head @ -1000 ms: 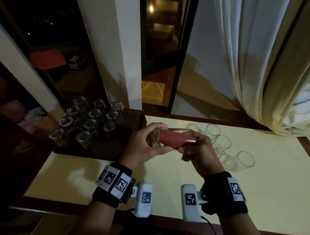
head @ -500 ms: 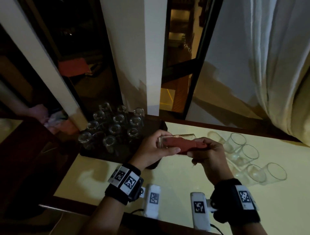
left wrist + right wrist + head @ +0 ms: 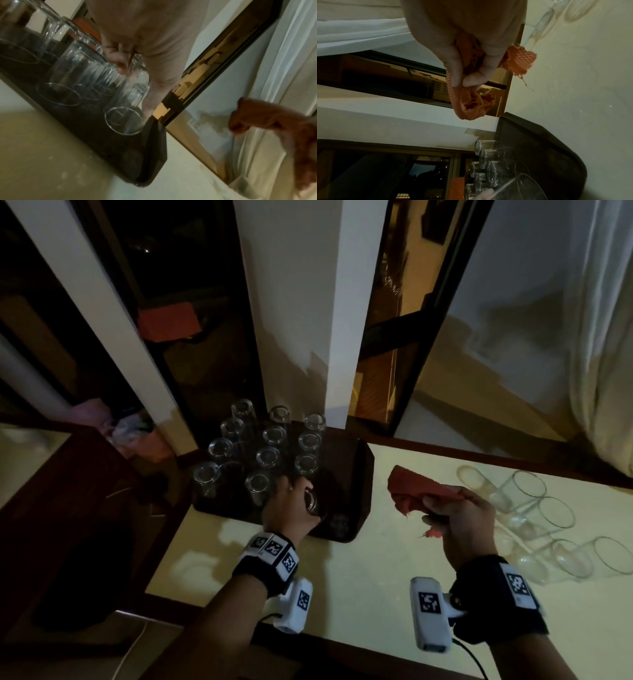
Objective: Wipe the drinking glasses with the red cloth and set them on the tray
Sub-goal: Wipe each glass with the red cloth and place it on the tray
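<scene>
**Glass goes to the tray, cloth comes away**

The pale counter (image 3: 376,559) fills the lower half of the head view, and at left of centre sits the dark tray (image 3: 356,474), carrying rows of upturned glasses (image 3: 270,457) towards the upper left. Along the right edge, a cluster of unwiped glasses (image 3: 548,518) lies on its side on the counter.

Here's the change: half a second ago both hands met at mid-frame, cloth stuffed inside the glass. Now they've split. The left hand (image 3: 291,508) has swung left over the tray, its grip wrapped round the wiped glass (image 3: 313,503), mouth down. In the left wrist view that glass's rim (image 3: 124,121) is at the tray's near right corner, just beside the upturned rows; whether it touches the tray yet, I cannot tell.

The right hand (image 3: 459,518) has pulled back to the right, above the counter, its grip pinched on the red cloth (image 3: 421,491), which is out of the glass, bunched, with one frayed corner (image 3: 519,60) sticking free.
</scene>
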Demonstrator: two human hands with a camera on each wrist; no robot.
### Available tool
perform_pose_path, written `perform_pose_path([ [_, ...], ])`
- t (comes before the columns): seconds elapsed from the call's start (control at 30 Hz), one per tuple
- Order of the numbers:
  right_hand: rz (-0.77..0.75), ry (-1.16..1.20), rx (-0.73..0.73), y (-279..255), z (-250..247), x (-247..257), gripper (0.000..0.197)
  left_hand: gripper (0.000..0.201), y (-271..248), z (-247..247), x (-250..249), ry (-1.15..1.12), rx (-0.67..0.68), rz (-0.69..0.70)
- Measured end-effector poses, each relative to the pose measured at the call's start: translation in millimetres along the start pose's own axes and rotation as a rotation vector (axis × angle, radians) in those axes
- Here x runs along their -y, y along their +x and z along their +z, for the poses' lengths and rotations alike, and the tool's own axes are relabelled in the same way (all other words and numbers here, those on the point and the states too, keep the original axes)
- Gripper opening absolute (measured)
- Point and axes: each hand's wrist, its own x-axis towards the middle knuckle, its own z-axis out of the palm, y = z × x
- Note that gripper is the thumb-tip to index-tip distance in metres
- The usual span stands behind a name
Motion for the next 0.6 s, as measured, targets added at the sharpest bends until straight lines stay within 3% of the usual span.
perform_pose_path([
  [0.3, 0.014, 0.005, -0.056, -7.8, 4.5, 2.2, 0.023, 0.069, 31.2, 25.3, 17.0, 0.122, 0.057, -0.069],
  [0.5, -0.008, 0.001, -0.089, -14.6, -4.7, 2.8, 0.022, 0.093, 33.8, 34.0, 16.1, -0.062, 0.014, -0.113],
  [0.6, -0.028, 0.014, -0.096, -15.5, -10.3, 4.3, 0.020, 0.095, 31.4, 37.2, 14.4, -0.161, -0.016, -0.148],
])
